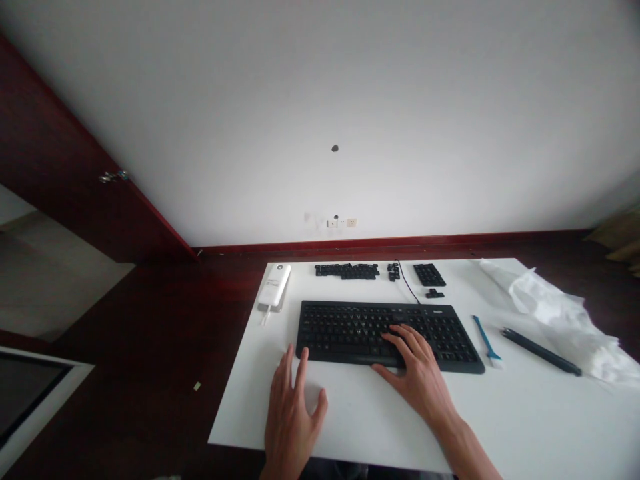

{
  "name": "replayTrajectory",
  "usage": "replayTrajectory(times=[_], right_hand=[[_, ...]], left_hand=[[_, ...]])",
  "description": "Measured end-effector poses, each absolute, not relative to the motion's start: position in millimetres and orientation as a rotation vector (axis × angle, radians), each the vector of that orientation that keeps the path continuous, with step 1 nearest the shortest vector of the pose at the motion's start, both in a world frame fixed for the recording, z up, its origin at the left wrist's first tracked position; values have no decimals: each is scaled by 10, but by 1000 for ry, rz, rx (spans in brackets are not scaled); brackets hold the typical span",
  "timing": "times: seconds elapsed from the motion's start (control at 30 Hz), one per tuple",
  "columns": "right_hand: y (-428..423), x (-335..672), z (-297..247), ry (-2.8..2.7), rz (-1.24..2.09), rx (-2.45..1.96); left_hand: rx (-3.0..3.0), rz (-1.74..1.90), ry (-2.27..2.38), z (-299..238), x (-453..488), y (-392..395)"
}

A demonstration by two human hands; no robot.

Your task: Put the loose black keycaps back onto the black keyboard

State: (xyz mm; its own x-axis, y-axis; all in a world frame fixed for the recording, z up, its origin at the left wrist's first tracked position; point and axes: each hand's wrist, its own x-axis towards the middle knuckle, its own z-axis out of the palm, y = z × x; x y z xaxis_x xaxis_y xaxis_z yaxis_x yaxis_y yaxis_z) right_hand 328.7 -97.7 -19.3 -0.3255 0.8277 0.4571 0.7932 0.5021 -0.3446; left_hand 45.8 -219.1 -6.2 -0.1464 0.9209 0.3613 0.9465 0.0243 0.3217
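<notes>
- White table (363, 420): our keyboard (350, 331) lies flat mid-table.
- Keyboard: we read the step as working its keys (320, 325); next move calls for light, accurate fingertips.
- Left hand (291, 408): spread wide, holding nothing, by the keyboard's near-left corner.
- Right hand (419, 370): half-spread over the keys, nothing visibly gripped (contact? we can't tell).
- Black key pieces (360, 272): clustered beyond the keyboard.

Your left hand (293, 413) and right hand (417, 373) are bare and slender-fingered. Your right forearm (463, 443) is uncovered as far as it shows. You wear dark clothing (335, 469), its details too dim to tell.
</notes>
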Motion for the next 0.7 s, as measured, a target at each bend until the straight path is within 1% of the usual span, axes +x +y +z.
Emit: replayTrajectory(times=[0.1, 0.17, 0.3, 0.37, 0.43, 0.53, 0.63, 0.7], right_hand=[[-964, 3293, -201, -2151, 98, -1314], [-958, 3296, -196, -2139, 110, -1310], [-967, 3283, -161, -2115, 155, -1283], [-973, 3268, -135, -2091, 181, -1254], [-965, 3244, -96, -2067, 200, -1223], [-887, 3181, 7, -2057, 224, -1164], [-693, 3063, 156, -2057, 243, -1110], [-490, 2951, 247, -2063, 236, -1104]], left_hand=[[-2030, -868, -2242, -78, 420, -2118], [-2024, -1010, -2268, -100, 361, -1967], [-1952, -1424, -2185, -147, 181, -1391], [-1947, -1576, -2187, -149, 97, -1030], [-1969, -1606, -2188, -130, 38, -691], [-2028, -1532, -2218, -86, 8, -325], [-1990, -1470, -2327, -64, 12, -191], [-1994, -1499, -2345, -64, 7, -203]])
